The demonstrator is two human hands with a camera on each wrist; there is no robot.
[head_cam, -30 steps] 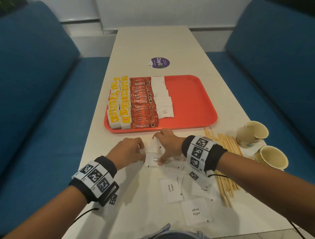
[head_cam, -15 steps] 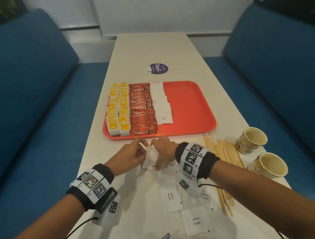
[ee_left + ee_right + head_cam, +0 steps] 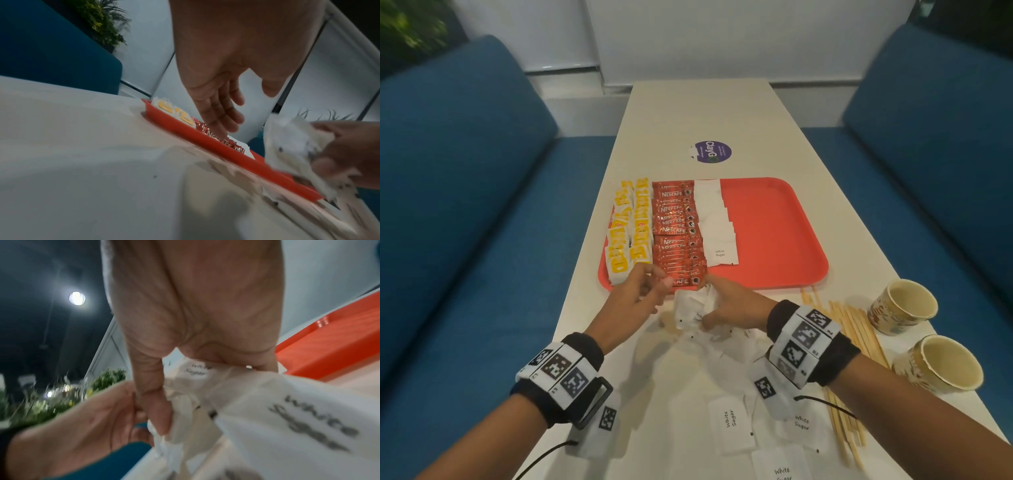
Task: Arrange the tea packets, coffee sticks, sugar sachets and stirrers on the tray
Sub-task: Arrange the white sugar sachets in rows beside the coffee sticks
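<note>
The right hand (image 3: 726, 305) has lifted a bunch of sugar sachets (image 3: 693, 308) off the tabletop (image 3: 654, 394) at frame centre, pinching them below the tray (image 3: 774, 240); the left hand (image 3: 635, 301), fingers relaxed, has let go. Placing comes next. Readable: "White Sugar", "Nescafé Classic", "ClayGo".

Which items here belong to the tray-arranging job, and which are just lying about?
Job: tray; tea packets; coffee sticks; sugar sachets, some held in the right hand; stirrers.
Lying about: two paper cups; purple sticker.
</note>
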